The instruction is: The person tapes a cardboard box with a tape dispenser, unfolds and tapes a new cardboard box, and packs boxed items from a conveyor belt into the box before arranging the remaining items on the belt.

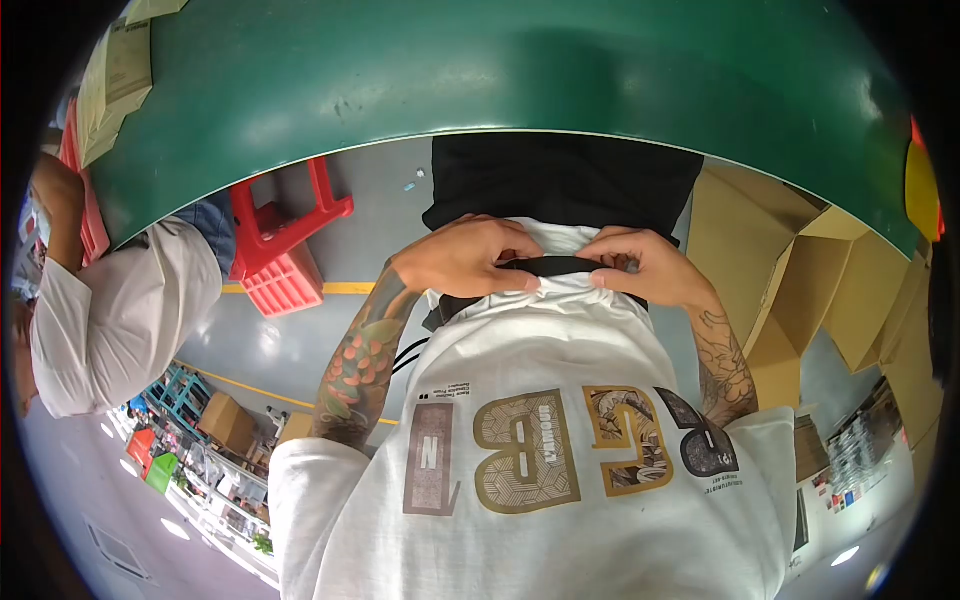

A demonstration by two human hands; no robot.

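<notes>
Both hands are at the waist, just below the edge of the green table (480,90). My left hand (650,265) pinches one end of a black band (560,266), thumb and fingers closed on it. The other end of the band is pinched by my right hand (475,258). The band is stretched between the two thumbs, over the hem of the white printed shirt (540,350). Black trousers (560,180) show between the hands and the table edge. What the band belongs to cannot be made out.
A red stool (285,225) and a pink crate (285,282) stand on the grey floor at left. Another person in a white shirt (150,310) is at the far left. Opened cardboard boxes (750,260) are at right, below the table edge.
</notes>
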